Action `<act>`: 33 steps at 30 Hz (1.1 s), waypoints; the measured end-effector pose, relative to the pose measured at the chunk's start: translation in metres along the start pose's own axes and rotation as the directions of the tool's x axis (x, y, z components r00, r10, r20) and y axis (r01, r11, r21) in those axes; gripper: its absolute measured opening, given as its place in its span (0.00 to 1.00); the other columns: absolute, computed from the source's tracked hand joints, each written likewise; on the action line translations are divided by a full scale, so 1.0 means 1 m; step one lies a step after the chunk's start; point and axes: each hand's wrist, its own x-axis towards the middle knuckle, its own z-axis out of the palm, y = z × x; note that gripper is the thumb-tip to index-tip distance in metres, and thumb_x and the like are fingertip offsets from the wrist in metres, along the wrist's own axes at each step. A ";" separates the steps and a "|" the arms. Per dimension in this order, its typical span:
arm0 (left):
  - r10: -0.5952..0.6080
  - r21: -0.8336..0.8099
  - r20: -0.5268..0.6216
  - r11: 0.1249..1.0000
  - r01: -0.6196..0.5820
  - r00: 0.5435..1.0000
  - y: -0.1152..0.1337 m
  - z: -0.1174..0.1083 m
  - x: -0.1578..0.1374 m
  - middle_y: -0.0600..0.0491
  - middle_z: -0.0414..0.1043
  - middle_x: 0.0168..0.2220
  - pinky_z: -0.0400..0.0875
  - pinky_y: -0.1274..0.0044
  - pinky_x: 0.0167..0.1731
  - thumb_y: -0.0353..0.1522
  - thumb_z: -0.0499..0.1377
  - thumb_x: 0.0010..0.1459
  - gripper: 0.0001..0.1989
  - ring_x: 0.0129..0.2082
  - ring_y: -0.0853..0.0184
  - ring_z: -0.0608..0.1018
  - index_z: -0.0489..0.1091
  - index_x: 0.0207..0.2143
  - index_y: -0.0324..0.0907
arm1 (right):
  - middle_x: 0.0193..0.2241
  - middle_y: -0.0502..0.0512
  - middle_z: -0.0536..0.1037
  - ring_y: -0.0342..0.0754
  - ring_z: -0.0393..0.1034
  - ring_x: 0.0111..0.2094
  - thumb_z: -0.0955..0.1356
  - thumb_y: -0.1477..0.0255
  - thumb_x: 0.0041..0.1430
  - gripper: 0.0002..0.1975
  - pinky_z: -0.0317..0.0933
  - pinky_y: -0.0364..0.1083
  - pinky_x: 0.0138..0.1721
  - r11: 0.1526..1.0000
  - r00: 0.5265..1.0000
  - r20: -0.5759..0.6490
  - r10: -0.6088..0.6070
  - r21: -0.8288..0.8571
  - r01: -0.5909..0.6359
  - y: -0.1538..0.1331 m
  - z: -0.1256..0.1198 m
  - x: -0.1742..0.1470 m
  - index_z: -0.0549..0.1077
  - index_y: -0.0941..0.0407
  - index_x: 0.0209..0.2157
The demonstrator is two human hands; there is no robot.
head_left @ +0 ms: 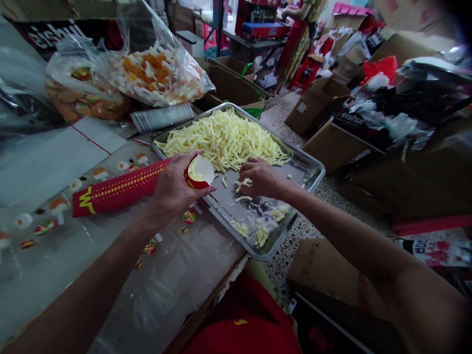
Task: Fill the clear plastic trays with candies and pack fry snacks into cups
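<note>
My left hand (167, 189) is wrapped around a red fry carton (199, 172) with a white inside, its mouth tilted toward the tray. A few pale pieces show inside it. Behind that hand lies a long stack of nested red cartons (118, 191) with yellow marks. Over the metal tray (228, 216), my right hand (260, 178) has its fingers closed on several pale yellow fries (243, 184), its fingertips partly hidden. A big heap of the same fries (228, 140) covers the tray's far half. Loose bits and crumbs (261, 233) lie at the near end.
Clear bags of orange and white pieces (155, 71) and of brown pieces (92, 93) stand at the back left. Tiny food-shaped pieces (190, 217) lie around the plastic-covered table (191, 265). Cardboard boxes (332, 280) crowd the floor on the right. Another person (298, 39) stands far back.
</note>
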 end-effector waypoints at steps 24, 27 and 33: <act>-0.102 0.402 0.133 0.915 0.041 0.986 -0.002 0.002 -0.023 0.45 0.72 0.50 0.73 0.68 0.47 0.44 0.72 0.46 0.38 0.49 0.50 0.77 0.68 0.59 0.45 | 0.25 0.51 0.78 0.46 0.70 0.27 0.71 0.74 0.50 0.02 0.55 0.42 0.27 0.731 0.826 -0.139 0.546 0.560 -0.389 -0.048 0.028 0.030 0.77 0.58 0.28; -0.065 0.395 0.147 0.919 0.002 0.987 0.006 0.016 -0.019 0.44 0.72 0.50 0.73 0.68 0.46 0.43 0.71 0.48 0.37 0.49 0.51 0.77 0.68 0.58 0.43 | 0.25 0.48 0.77 0.44 0.68 0.26 0.72 0.71 0.51 0.05 0.55 0.41 0.27 0.624 0.811 -0.181 0.556 0.735 -0.264 -0.058 0.013 0.029 0.77 0.58 0.29; -0.041 0.431 0.048 0.902 0.017 0.998 0.015 0.054 -0.020 0.40 0.72 0.47 0.71 0.65 0.50 0.32 0.63 0.54 0.27 0.48 0.50 0.76 0.68 0.57 0.38 | 0.33 0.60 0.81 0.50 0.72 0.34 0.65 0.76 0.61 0.10 0.56 0.46 0.34 0.865 0.878 -0.150 0.455 0.307 -0.396 -0.100 0.006 0.030 0.80 0.58 0.33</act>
